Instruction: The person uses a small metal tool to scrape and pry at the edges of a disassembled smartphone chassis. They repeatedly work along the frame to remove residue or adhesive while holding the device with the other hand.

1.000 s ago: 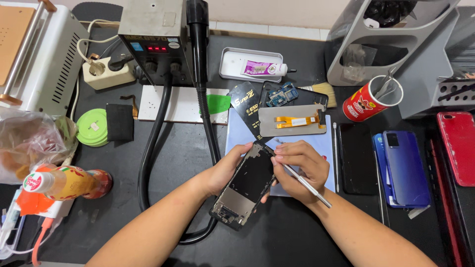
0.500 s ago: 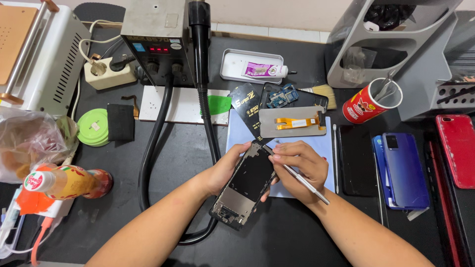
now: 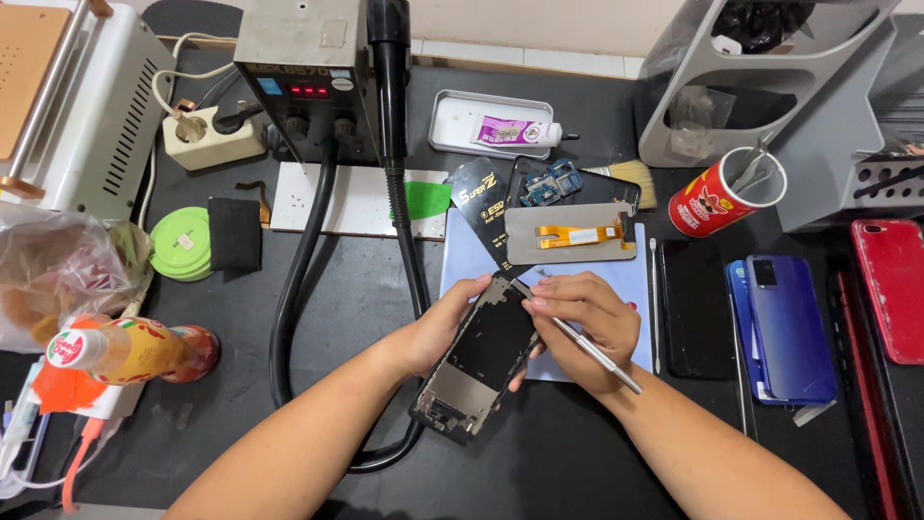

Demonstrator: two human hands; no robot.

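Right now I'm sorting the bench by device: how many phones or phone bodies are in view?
4: an opened phone frame in the left hand, a black phone, a blue phone beside it, a red phone at the right edge. More may lie hidden.

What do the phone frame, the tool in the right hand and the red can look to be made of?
Phone frame: likely metal with dark plastic parts; dull grey plate at its lower end, black matte middle.
Tool, held in the right hand: seemingly steel; thin, silvery, with a bright glint.
Red can: probably printed cardboard, glossy, with a pale rim; hard to confirm.
Left hand grips the frame.
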